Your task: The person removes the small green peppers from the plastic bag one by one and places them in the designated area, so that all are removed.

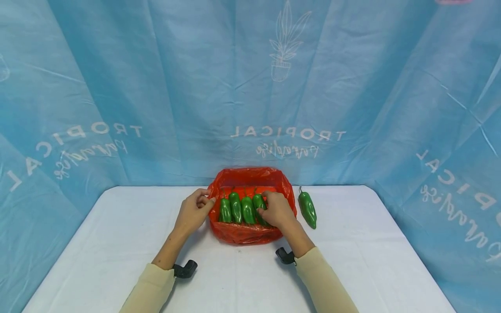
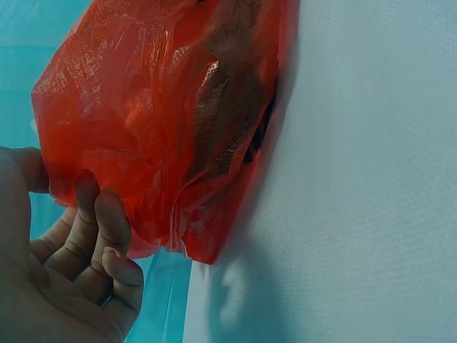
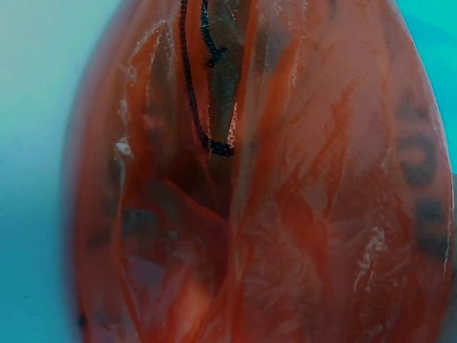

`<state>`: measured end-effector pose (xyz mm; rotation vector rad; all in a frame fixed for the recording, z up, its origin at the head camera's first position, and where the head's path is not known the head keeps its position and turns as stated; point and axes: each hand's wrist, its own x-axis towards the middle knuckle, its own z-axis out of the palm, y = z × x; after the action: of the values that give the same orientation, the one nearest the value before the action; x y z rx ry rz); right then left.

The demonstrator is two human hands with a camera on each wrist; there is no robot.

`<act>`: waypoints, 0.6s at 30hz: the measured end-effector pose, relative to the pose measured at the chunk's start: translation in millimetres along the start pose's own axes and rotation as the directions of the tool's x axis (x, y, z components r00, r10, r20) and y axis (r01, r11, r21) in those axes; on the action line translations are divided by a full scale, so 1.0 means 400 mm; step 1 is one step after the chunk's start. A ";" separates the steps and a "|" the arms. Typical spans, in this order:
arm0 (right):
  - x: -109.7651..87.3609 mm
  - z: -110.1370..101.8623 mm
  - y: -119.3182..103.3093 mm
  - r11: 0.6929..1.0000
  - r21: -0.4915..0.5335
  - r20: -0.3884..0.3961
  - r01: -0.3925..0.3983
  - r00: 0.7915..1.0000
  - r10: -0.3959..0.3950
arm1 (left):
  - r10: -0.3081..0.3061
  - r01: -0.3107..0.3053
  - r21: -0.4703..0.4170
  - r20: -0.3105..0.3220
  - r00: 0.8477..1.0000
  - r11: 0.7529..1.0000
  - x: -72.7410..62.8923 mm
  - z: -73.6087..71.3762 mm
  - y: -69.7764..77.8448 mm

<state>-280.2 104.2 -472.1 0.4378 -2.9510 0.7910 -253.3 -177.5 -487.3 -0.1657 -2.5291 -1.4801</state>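
Note:
A red plastic bag (image 1: 238, 237) stands with its mouth wide on the table, and several glossy green jalapeño peppers (image 1: 235, 208) lie side by side inside. My left hand (image 1: 194, 211) pinches the bag's left rim between thumb and fingers. In the left wrist view the same hand (image 2: 78, 250) is at the edge of the red plastic. Reaching over the right rim, my right hand (image 1: 278, 211) holds the rightmost jalapeño pepper (image 1: 259, 204) in the bag, its thumb on the near side. The right wrist view shows only the bag's side (image 3: 314, 200), with that hand hidden.
One more jalapeño pepper (image 1: 307, 210) lies on the white tablecloth (image 1: 360, 252) just right of the bag. A blue printed curtain (image 1: 195, 87) hangs behind the table and along both sides. Each wrist wears a black camera mount (image 1: 185, 269).

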 end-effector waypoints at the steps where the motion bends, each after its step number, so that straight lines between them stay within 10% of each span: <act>1: 0.000 0.000 -0.001 1.000 0.002 -0.001 -0.004 1.000 0.004 | 0.002 -0.002 0.002 0.000 1.000 1.000 0.000 0.000 -0.001; 18: -0.005 -0.002 -0.010 0.997 -0.030 0.014 -0.066 0.998 0.067 | -0.003 0.003 0.002 0.005 1.000 1.000 0.000 -0.002 0.002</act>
<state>-277.1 101.7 -469.6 0.3467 -3.0014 0.7523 -253.0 -177.7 -486.1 -0.1662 -2.5363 -1.4796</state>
